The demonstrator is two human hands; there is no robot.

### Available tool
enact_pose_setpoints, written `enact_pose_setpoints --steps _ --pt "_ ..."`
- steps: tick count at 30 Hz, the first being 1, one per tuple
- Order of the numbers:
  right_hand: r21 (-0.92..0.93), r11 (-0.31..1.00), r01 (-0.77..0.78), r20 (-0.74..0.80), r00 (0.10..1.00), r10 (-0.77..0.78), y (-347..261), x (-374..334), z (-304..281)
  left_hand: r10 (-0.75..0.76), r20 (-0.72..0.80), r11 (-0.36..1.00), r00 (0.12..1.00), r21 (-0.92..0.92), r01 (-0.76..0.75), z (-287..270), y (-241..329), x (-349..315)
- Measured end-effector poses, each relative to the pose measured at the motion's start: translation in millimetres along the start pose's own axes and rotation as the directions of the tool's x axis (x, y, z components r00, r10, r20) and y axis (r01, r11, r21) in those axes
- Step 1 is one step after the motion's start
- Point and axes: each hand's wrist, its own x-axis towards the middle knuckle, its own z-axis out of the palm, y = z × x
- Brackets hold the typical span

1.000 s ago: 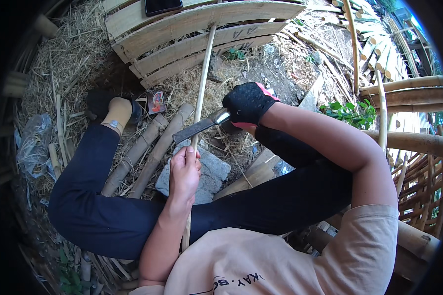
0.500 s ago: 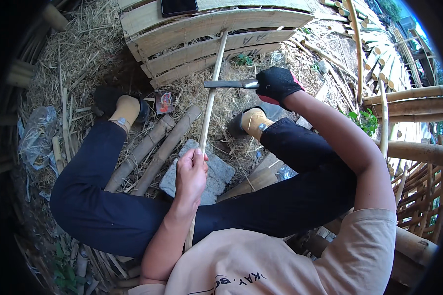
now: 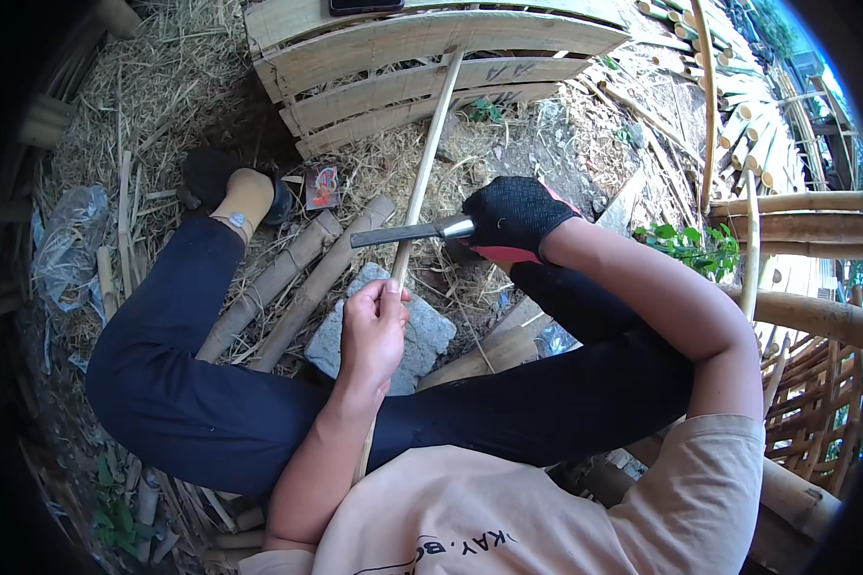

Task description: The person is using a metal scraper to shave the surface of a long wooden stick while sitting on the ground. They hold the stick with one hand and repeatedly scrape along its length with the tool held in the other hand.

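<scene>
A long pale bamboo strip (image 3: 429, 153) runs from the wooden crate down past my lap, its far end between the crate's slats. My bare left hand (image 3: 374, 331) is closed round the strip above a grey stone block (image 3: 424, 340). My right hand (image 3: 518, 218), in a black and red glove, grips the handle of a knife (image 3: 398, 233). The flat, straight blade points left and lies across the strip, just beyond my left hand. The knife's handle is mostly hidden in the glove.
The slatted wooden crate (image 3: 355, 55) stands ahead, with a dark phone (image 3: 366, 6) on top. Bamboo poles (image 3: 307, 287) lie between my legs. Cut bamboo (image 3: 758, 144) is piled at far right. A clear plastic bag (image 3: 70, 244) lies on the left amid straw.
My right hand has drawn the knife along the strip toward me, nearer my left hand. My left hand keeps its hold. The view has shifted slightly.
</scene>
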Motion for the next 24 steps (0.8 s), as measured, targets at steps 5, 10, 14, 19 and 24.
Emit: enact_pose_setpoints --steps 5,10,14,19,24 --pt "-0.073 0.994 -0.079 -0.019 0.997 0.078 1 5 -4 0.062 -0.019 0.995 0.998 0.085 -0.06 -3 -13 7" --pt "-0.128 0.986 -0.107 -0.059 0.993 0.1 17 18 -10 0.08 -0.07 0.99 0.994 0.124 -0.071 -5 -16 8" --pt "-0.148 0.985 -0.092 -0.101 0.992 0.078 22 19 -9 0.103 -0.07 0.986 0.992 0.141 -0.093 -5 -18 11" --pt "-0.15 0.943 -0.298 -0.255 0.933 0.254 74 34 -21 0.035 -0.005 0.999 0.999 0.022 -0.035 -6 -6 3" --pt "-0.09 0.968 -0.233 -0.273 0.941 0.201 86 15 -22 -0.01 0.024 0.998 1.0 -0.058 0.011 -6 -2 -1"
